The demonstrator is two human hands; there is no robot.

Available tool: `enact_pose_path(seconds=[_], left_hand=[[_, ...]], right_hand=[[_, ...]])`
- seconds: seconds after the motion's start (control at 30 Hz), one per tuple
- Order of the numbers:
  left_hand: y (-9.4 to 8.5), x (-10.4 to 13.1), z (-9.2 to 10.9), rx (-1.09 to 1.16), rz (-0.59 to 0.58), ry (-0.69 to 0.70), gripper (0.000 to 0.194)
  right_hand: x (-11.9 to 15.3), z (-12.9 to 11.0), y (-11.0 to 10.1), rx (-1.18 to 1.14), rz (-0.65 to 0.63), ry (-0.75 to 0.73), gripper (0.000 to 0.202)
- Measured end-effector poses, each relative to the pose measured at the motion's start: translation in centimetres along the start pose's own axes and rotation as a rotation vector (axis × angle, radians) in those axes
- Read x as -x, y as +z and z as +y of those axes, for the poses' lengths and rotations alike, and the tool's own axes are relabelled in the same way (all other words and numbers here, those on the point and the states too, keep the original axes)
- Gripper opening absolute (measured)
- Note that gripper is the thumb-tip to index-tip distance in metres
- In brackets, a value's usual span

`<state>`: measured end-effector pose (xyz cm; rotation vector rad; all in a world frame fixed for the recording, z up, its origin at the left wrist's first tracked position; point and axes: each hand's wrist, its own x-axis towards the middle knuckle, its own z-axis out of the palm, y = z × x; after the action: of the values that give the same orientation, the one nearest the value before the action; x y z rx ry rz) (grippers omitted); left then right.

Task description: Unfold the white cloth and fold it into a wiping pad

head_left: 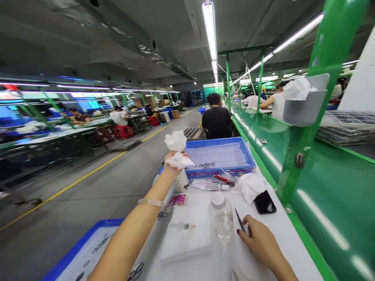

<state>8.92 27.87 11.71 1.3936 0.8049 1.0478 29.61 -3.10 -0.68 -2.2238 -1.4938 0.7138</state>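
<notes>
My left hand [172, 162] is stretched forward, closed on a crumpled white tissue [175, 141], with part of the tissue hanging over the fingers. Just below it stands a white cup with dark specks [181, 182], its top hidden by the hand. My right hand [262, 240] rests low on the white table cover, its fingers pinched round dark tweezers [239, 219] that point away from me. Left of the tweezers is a clear bottle with a white cap [223, 222]. A small syringe [186, 226] lies on a white foam block [187, 246].
A blue tray [219, 170] with small metal rings sits at the back. Another blue tray [84, 230] is at lower left. A white tube [209, 185], a phone [265, 202] and crumpled tissue [249, 185] lie nearby. A green post [303, 144] rises at right. A person [216, 117] sits ahead.
</notes>
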Motion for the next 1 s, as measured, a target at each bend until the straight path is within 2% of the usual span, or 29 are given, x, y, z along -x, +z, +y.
enact_pose_path(seconds=[0.17,0.27,0.37,0.47,0.67,0.8,0.9,1.0], left_hand=[[-1.1,3.4,1.5,0.184,-0.081,-0.014,0.036],[-1.2,4.8,2.8,0.227,-0.162,-0.014,0.047],[-1.5,5.9,3.8,0.185,-0.239,-0.043,0.057],[-1.7,6.6,4.0,0.072,-0.259,-0.067,0.053],[-1.5,6.1,3.8,-0.224,-0.157,-0.059,0.041],[-1.9,4.9,3.9,-0.369,-0.147,-0.187,0.024],[-2.2,4.7,3.6,-0.365,-0.156,-0.278,0.027],[-1.9,5.2,3.0,-0.257,-0.149,-0.303,0.027]], right_hand=[[-0.8,1.0,0.5,0.036,-0.016,-0.057,0.023],[-1.2,1.7,1.0,0.036,-0.013,-0.086,0.024],[-1.5,2.2,1.3,0.034,-0.007,-0.103,0.026],[-1.7,2.4,1.5,0.050,0.003,-0.094,0.028],[-1.9,2.5,1.3,0.053,-0.043,-0.072,0.032],[-2.0,2.6,1.3,0.049,-0.048,-0.085,0.031],[-2.1,2.7,1.2,0.045,-0.048,-0.096,0.030],[-2.1,2.7,1.2,0.042,-0.050,-0.093,0.029]])
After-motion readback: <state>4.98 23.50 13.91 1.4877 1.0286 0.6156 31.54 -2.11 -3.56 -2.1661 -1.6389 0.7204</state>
